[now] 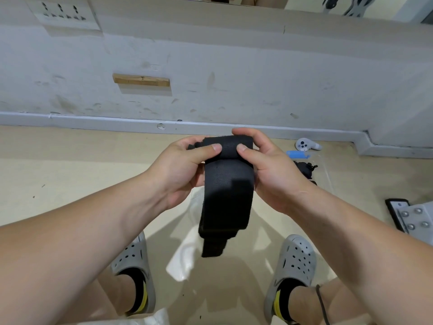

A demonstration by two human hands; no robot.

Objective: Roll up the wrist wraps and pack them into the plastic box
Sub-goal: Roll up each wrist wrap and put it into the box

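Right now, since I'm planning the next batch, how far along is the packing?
Done: a black bundle, apparently a rolled wrap, lies in the clear plastic box. In hand: the left hand and right hand pinch the rolled top of a black wrist wrap; most of it hangs loose. Left: finish rolling it and box it.

Light: soft, even indoor, medium-bright; source overhead, out of shot.
Shadows: short soft one under wood block (141,80) on wall (234,62); faint, pale-edged ones on floor (58,160) at bottom centre.
Glare: blown-out white patch betw. shoes (134,261).
Blacks: wrist wrap (227,191) near-solid, little texture, blocky patches.
Focus: centre sharp; corners slightly soft.
Distortion: wide-angle; skirting (93,118) bows, forearms (70,242) swell at bottom corners, socket plate (64,14) skewed top-left.
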